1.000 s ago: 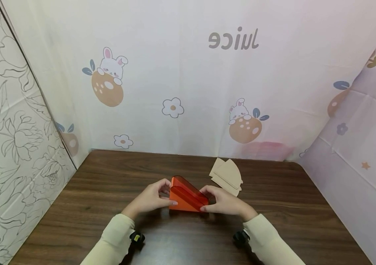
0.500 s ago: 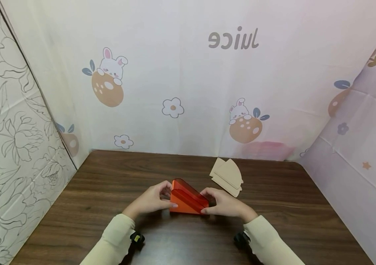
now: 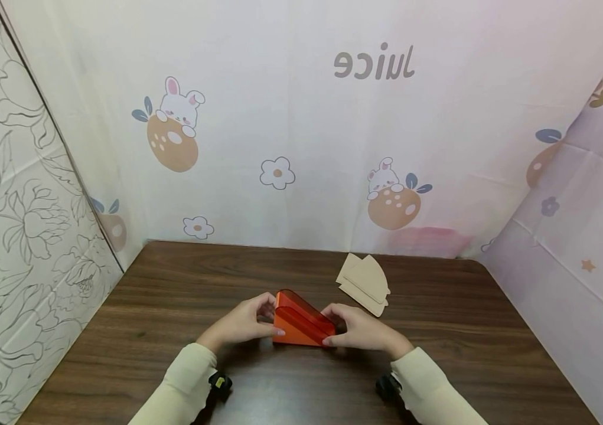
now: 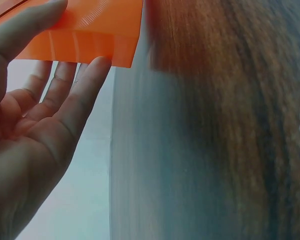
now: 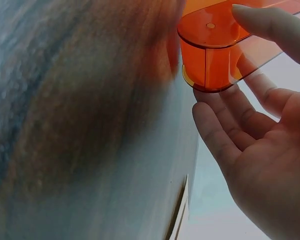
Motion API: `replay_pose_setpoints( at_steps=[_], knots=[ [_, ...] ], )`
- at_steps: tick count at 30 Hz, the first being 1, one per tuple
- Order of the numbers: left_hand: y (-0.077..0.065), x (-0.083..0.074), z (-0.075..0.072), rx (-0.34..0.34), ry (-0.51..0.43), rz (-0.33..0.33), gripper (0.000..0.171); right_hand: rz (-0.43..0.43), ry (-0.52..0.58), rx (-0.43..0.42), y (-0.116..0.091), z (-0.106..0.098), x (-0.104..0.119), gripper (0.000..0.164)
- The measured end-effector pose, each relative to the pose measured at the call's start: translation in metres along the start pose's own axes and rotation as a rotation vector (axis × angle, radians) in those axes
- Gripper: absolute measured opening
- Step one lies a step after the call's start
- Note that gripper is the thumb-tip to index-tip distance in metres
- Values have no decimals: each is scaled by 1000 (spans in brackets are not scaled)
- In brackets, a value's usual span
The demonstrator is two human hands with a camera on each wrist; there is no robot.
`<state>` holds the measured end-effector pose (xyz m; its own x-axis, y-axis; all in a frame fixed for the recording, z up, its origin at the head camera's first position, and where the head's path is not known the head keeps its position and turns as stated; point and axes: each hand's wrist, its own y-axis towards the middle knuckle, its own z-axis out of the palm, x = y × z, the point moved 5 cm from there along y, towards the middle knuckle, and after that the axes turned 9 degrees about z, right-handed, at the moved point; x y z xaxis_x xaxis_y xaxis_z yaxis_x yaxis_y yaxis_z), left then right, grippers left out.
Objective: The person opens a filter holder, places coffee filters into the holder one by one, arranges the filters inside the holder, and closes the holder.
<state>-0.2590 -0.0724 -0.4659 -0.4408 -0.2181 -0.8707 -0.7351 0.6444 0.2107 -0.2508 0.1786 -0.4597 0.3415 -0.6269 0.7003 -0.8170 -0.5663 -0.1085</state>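
An orange-red translucent coffee filter holder (image 3: 297,330), wedge-shaped with a sloping top, stands on or close over the table in the head view. My left hand (image 3: 244,320) grips its tall end, thumb on the near face and fingers round behind. At its low, rounded end my right hand (image 3: 358,328) pinches it between thumb and fingers. The left wrist view shows the left thumb on the orange side of the holder (image 4: 90,45) and fingertips along its end wall. In the right wrist view, the right thumb lies on the holder's flat side (image 5: 210,30), fingers beneath its curved end.
Beige fan-shaped paper coffee filters (image 3: 367,280) lie overlapped on the table behind the right hand. The dark wood table (image 3: 184,277) meets a white printed curtain (image 3: 280,130) at the back, with more curtains at both sides.
Both hands have brought the coffee filter holder slightly down and toward the near side in the head view. Their grip looks the same, and the paper filters have not moved.
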Motion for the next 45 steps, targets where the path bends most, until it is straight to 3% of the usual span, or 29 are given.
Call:
replay_pose_setpoints(
  at_steps=[15, 24, 45],
  knots=[
    [-2, -3, 4, 12, -103, 8, 39, -4, -45, -15, 1, 1, -2, 40],
    [-2, -3, 4, 29, -36, -10, 37, -1, -55, -17, 1, 1, -2, 40],
    [0, -9, 7, 28, -15, 6, 36, 7, -40, 0, 2, 0, -1, 43]
  ],
)
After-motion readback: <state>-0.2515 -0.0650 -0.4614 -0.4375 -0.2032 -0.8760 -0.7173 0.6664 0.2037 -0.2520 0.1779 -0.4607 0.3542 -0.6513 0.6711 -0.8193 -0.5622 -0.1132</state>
